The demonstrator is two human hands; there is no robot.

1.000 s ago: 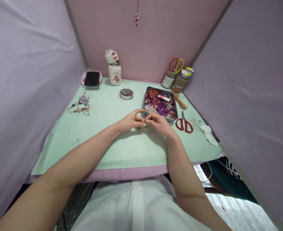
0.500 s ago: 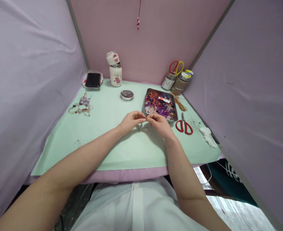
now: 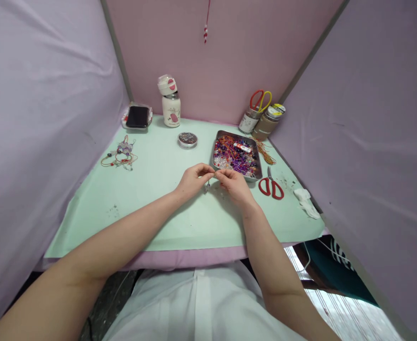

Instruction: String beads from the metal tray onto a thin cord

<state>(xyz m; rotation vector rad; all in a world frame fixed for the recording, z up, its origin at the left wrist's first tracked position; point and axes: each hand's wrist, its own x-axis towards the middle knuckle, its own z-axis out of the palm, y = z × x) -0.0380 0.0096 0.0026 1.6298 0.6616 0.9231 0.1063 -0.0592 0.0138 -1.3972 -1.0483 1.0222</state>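
My left hand (image 3: 194, 180) and my right hand (image 3: 234, 183) meet fingertip to fingertip over the green mat (image 3: 158, 208), just in front of the metal tray (image 3: 257, 166) of purple and orange beads and thread. Both hands are pinched closed. A tiny dark piece (image 3: 207, 188), perhaps a bead on thread, hangs under my left fingertips. What my right fingers pinch is too small to name.
Red scissors (image 3: 271, 185) lie right of the tray, with a white scrap (image 3: 306, 201) beyond. Two jars (image 3: 261, 121), one holding scissors, stand back right. A round tin (image 3: 187, 139), a white bottle (image 3: 170, 106), a phone (image 3: 136, 116) and finished bracelets (image 3: 120, 156) sit left and back.
My left index finger, raised a second ago, has curled down into a pinch. Both hands have shifted slightly and stay joined in front of the tray.
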